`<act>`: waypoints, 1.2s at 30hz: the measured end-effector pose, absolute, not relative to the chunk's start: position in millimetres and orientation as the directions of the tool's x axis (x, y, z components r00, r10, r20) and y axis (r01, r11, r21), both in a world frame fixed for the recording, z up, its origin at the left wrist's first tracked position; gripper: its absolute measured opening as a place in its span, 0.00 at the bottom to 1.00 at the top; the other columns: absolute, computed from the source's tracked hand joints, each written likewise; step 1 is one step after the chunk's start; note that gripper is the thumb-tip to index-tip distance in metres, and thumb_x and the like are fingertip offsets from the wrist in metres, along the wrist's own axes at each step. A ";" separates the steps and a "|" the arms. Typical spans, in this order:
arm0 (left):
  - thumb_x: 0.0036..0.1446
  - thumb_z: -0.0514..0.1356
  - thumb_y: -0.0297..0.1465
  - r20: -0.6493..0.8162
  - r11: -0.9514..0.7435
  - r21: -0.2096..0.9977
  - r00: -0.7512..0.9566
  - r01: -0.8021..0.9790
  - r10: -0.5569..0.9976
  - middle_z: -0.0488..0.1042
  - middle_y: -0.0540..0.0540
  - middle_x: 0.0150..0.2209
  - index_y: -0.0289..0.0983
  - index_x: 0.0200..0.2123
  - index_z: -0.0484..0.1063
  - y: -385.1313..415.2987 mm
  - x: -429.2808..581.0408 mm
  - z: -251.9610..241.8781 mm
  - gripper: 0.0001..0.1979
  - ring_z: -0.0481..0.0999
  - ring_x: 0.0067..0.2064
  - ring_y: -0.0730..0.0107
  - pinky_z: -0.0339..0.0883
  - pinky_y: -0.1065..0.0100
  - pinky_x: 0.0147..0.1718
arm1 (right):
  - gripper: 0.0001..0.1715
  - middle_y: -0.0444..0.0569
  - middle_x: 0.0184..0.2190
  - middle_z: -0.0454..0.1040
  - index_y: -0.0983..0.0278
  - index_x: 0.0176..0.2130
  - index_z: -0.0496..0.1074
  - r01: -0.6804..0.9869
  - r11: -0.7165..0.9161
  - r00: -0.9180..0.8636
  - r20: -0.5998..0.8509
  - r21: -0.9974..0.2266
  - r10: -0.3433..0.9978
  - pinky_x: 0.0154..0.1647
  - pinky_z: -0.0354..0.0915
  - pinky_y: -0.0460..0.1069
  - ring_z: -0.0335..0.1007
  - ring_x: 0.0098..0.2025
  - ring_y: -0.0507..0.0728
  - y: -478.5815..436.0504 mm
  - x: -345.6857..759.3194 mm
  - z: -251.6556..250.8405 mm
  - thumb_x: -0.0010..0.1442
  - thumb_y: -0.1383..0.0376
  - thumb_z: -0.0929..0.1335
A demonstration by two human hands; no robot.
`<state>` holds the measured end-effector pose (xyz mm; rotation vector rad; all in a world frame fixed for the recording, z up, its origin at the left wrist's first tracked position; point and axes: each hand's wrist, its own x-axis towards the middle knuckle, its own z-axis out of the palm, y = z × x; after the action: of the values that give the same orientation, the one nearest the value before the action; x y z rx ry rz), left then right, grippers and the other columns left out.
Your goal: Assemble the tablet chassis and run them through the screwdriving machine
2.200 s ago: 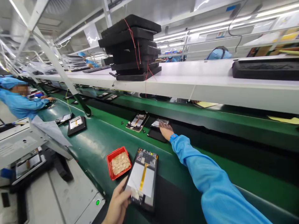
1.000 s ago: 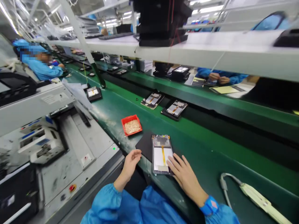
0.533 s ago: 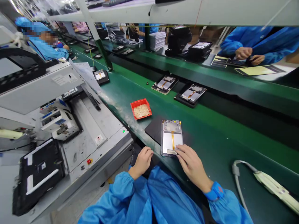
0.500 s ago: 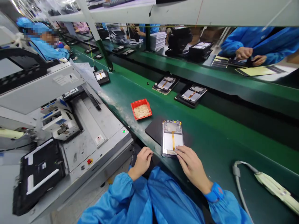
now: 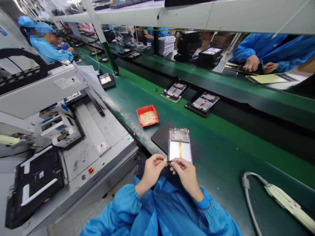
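An opened tablet [image 5: 174, 149] with a white battery, a circuit board and an orange ribbon cable lies near the bench's front edge. Beneath it is a dark flat pad [image 5: 158, 139]. My left hand [image 5: 153, 168] pinches at the tablet's lower left corner. Fingertips of my right hand [image 5: 184, 173] are pressed together right beside it, over the tablet's lower edge. Whatever is between the fingers is too small to name. A red tray [image 5: 138, 115] of small pale pieces stands beyond the pad.
Two more opened tablets [image 5: 175, 90] [image 5: 203, 103] lie farther back on the green bench [image 5: 221, 150]. A grey machine [image 5: 118, 147] stands at left. A pale handheld tool [image 5: 283, 196] with a cable is at right. A co-worker's hands [image 5: 252, 62] work across the bench.
My right hand has moved left, off the battery area to the tablet's lower edge. My left hand has come in to meet it at the corner, and both now pinch there.
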<state>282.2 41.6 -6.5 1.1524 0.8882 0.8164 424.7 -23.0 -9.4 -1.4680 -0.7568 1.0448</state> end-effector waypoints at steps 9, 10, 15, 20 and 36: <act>0.65 0.56 0.31 0.068 -0.425 0.792 0.627 0.439 0.776 0.77 0.47 0.36 0.40 0.37 0.78 46.1 280.1 12.9 0.10 0.75 0.39 0.65 0.67 0.64 0.43 | 0.13 0.49 0.32 0.79 0.63 0.40 0.77 0.054 -0.089 0.403 -0.060 -0.995 0.913 0.40 0.74 0.51 0.78 0.32 0.57 -34.5 436.7 -12.7 0.60 0.57 0.71; 0.65 0.56 0.30 0.055 -0.450 0.761 0.645 0.467 0.762 0.77 0.47 0.36 0.40 0.37 0.78 46.6 280.6 13.3 0.10 0.75 0.39 0.65 0.66 0.64 0.42 | 0.12 0.49 0.33 0.80 0.63 0.40 0.77 0.108 -0.077 0.397 -0.028 -0.991 0.917 0.40 0.74 0.51 0.78 0.33 0.57 -35.5 437.2 -12.3 0.61 0.58 0.71; 0.66 0.54 0.30 0.030 -0.528 0.683 0.703 0.505 0.710 0.76 0.47 0.35 0.39 0.37 0.77 49.3 281.7 13.1 0.12 0.74 0.39 0.65 0.66 0.64 0.41 | 0.09 0.49 0.39 0.80 0.61 0.40 0.78 0.372 0.026 0.325 0.156 -0.928 0.933 0.47 0.71 0.51 0.77 0.40 0.57 -38.4 441.1 -8.1 0.64 0.62 0.68; 0.66 0.52 0.29 0.032 -0.532 0.696 0.720 0.482 0.694 0.75 0.47 0.34 0.38 0.36 0.76 51.6 283.1 12.8 0.12 0.73 0.38 0.66 0.65 0.66 0.40 | 0.09 0.47 0.39 0.80 0.60 0.41 0.78 0.409 0.058 0.276 0.184 -0.911 0.943 0.48 0.70 0.49 0.76 0.42 0.56 -39.6 444.1 -8.3 0.66 0.64 0.66; 0.61 0.54 0.28 0.249 -0.353 0.604 0.251 0.715 0.935 0.75 0.47 0.33 0.38 0.34 0.72 164.6 293.3 37.2 0.07 0.73 0.35 0.68 0.64 0.68 0.36 | 0.17 0.56 0.42 0.79 0.62 0.38 0.66 -0.413 -0.164 0.257 -0.288 -0.896 0.922 0.49 0.74 0.62 0.79 0.44 0.64 -28.2 474.4 -0.8 0.62 0.52 0.69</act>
<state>293.3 164.6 37.2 2.1622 1.5108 0.8258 474.4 -28.2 -0.8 -1.2070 -0.5674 1.2947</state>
